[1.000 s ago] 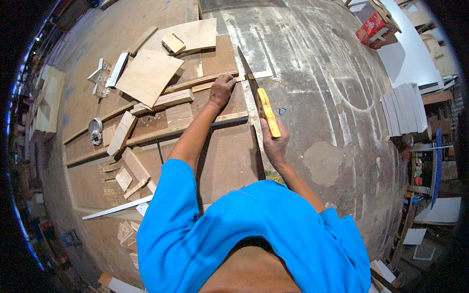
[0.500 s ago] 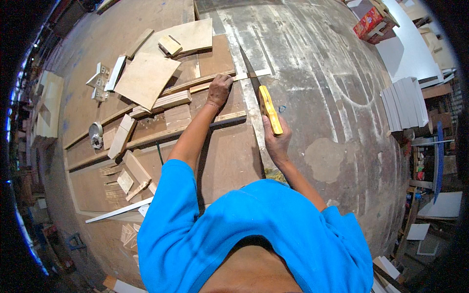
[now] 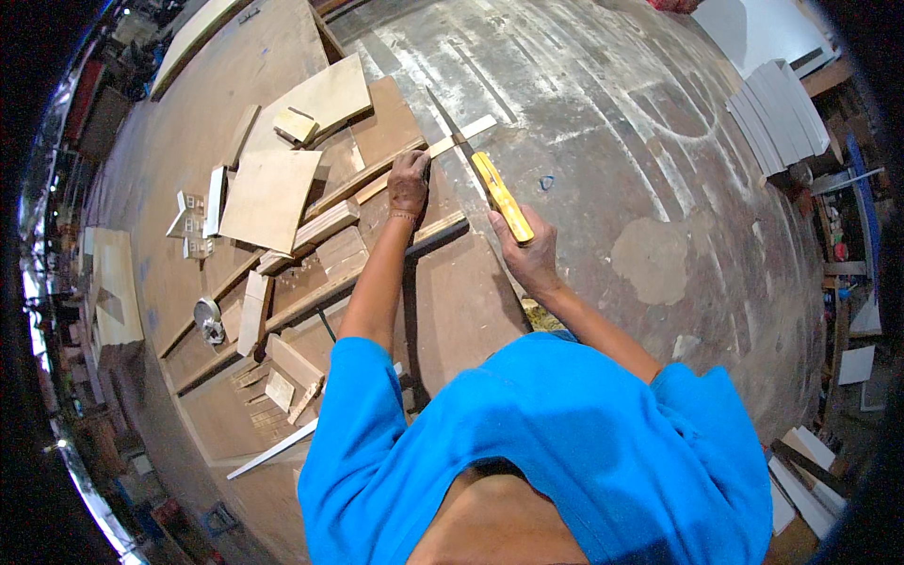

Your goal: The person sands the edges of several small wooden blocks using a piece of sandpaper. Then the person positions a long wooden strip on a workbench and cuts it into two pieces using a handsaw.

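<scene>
My left hand [image 3: 409,185] is closed over a thin pale wooden strip [image 3: 479,126] and presses it down at the workbench edge. The strip's free end sticks out past the edge, over the floor. My right hand [image 3: 530,256] grips a handsaw by its yellow handle [image 3: 500,196]. The saw's dark, narrow blade points forward and away, crossing the strip a short way beyond my left hand. How deep the teeth sit in the wood cannot be made out. Beside my left hand runs a long wooden batten [image 3: 363,185] fixed across the bench top.
Plywood pieces [image 3: 270,196], a wood block [image 3: 297,125] and offcuts [image 3: 254,311] lie on the brown bench [image 3: 461,292]. A tape roll [image 3: 207,311] and a small white house-shaped model [image 3: 191,224] sit at left. Stacked white panels [image 3: 777,118] stand at right, beyond the stained concrete floor [image 3: 603,179].
The whole view has turned and shifted, so bench, hands and saw appear farther left. My left hand stays on the strip, and the saw blade still crosses it.
</scene>
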The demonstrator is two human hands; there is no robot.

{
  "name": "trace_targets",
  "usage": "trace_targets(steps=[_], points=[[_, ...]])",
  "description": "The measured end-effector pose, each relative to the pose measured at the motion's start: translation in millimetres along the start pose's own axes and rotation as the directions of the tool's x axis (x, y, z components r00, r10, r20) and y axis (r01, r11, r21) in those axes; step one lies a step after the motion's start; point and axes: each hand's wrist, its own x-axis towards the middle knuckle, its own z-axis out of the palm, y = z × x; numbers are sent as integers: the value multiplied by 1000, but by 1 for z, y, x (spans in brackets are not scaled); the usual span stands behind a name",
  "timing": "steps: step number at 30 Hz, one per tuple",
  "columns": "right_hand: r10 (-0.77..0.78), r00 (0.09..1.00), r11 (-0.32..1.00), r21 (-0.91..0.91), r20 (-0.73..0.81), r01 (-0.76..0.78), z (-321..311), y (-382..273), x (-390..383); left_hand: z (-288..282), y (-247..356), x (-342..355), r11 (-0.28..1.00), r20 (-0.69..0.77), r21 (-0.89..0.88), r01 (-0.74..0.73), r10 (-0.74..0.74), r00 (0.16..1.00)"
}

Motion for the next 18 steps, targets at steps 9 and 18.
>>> trace_targets(steps=[9,18], points=[[-36,999,999,26,27,36,5,-6,1,0,1,1,992,3,-32,123,-123,992],[-25,999,999,26,45,24,15,-8,2,-2,4,3,989,-5,17,148,-148,989]])
